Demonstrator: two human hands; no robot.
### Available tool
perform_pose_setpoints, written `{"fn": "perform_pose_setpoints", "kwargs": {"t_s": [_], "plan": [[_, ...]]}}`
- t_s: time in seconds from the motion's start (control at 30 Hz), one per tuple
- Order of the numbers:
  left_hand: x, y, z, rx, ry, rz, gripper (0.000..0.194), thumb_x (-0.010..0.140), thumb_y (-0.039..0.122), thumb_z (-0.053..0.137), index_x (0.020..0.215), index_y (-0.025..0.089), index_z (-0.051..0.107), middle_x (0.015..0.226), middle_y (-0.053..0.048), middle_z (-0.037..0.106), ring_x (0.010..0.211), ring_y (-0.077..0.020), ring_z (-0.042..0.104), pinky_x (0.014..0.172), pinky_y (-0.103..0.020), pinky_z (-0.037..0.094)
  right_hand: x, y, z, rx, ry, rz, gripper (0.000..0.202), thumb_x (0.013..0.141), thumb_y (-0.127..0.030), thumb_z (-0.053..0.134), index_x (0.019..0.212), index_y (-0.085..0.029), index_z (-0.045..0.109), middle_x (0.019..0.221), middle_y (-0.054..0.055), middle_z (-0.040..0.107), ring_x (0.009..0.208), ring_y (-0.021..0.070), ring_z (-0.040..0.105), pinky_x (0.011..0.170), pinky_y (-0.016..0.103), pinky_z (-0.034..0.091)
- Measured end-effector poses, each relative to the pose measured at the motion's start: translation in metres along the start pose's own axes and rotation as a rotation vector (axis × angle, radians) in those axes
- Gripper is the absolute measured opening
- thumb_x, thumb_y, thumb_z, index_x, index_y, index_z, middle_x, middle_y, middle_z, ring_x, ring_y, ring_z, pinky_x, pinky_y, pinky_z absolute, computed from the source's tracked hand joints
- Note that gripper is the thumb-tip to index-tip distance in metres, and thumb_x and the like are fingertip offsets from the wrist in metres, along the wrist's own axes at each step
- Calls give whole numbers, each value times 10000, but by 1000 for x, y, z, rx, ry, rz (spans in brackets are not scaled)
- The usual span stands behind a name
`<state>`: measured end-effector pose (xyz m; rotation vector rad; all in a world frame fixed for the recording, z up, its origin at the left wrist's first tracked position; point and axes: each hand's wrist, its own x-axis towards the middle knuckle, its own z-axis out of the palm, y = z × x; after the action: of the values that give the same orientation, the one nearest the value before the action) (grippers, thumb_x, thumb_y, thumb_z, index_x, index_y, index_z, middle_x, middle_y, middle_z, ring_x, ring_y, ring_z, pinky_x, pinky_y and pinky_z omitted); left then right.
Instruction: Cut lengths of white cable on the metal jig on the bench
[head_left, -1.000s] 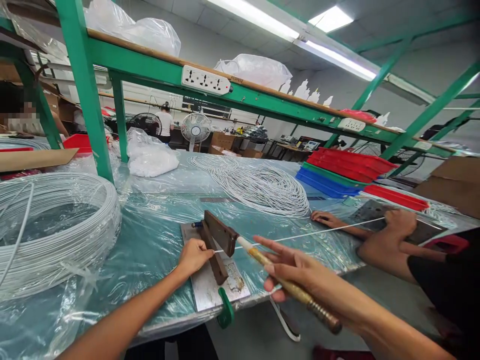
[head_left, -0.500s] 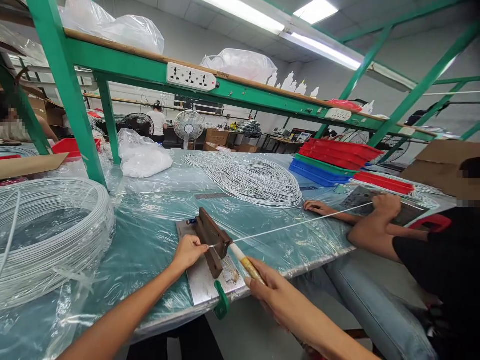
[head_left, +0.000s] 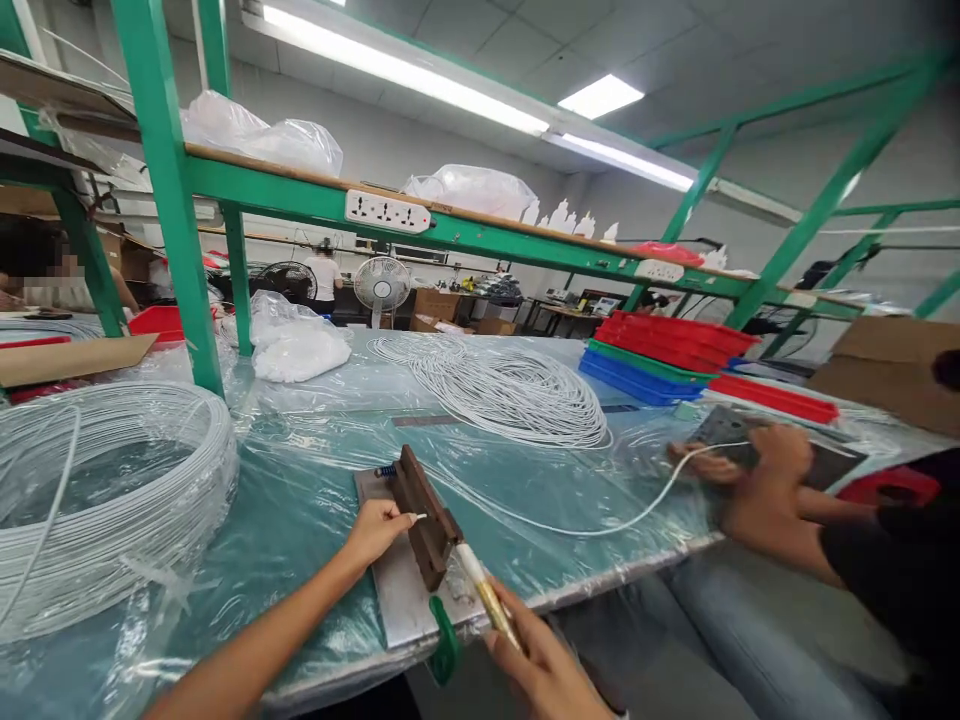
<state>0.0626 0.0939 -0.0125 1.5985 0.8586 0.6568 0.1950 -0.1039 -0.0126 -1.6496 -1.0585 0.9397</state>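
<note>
Pinched fingers of my left hand hold the short end of a white cable at the slot of a brown metal fixture. The fixture stands on a metal plate at the table's front edge. My right hand is wrapped round a white and gold handle, which meets the fixture's right side. A green clamp grip hangs at the plate's front. To the right, a white cable curves loosely over the plastic-covered table toward a co-worker's hands.
Coiled white cable lies behind the fixture, and a large wrapped coil is at the left. Stacked red and blue trays stand back right. A green shelf frame rises at the left; a co-worker sits at the right.
The cable that ran taut from the fixture to the co-worker's raised hand now lies slack, away from the fixture. The co-worker's hands have come closer together. The view has tilted upward.
</note>
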Motion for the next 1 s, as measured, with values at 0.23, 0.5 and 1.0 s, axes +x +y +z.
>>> {"fn": "perform_pose_setpoints", "kwargs": {"t_s": [0.23,0.5,1.0], "plan": [[-33,56,-28,-73,-202,-40,328,596,458,577,602,130,568,553,24,466,542,-87,334,529,-224,210,33,-142,-43,511,-337,139,322,671,-233,686,951,-164,544,629,-34,504,447,31,430,464,140,388],[-68,89,-43,-354,-310,-211,347,628,465,641,687,152,503,577,47,493,350,-4,194,383,-200,75,169,-228,-30,536,-338,-47,582,822,-642,347,1149,-173,454,765,69,592,700,159,570,726,294,464],[-81,80,-70,-631,100,-119,328,688,395,669,827,154,496,625,-7,595,408,-69,470,385,-163,388,230,-210,48,20,-119,-333,641,768,-272,630,1341,-210,348,1217,84,519,1078,181,474,913,302,350]]}}
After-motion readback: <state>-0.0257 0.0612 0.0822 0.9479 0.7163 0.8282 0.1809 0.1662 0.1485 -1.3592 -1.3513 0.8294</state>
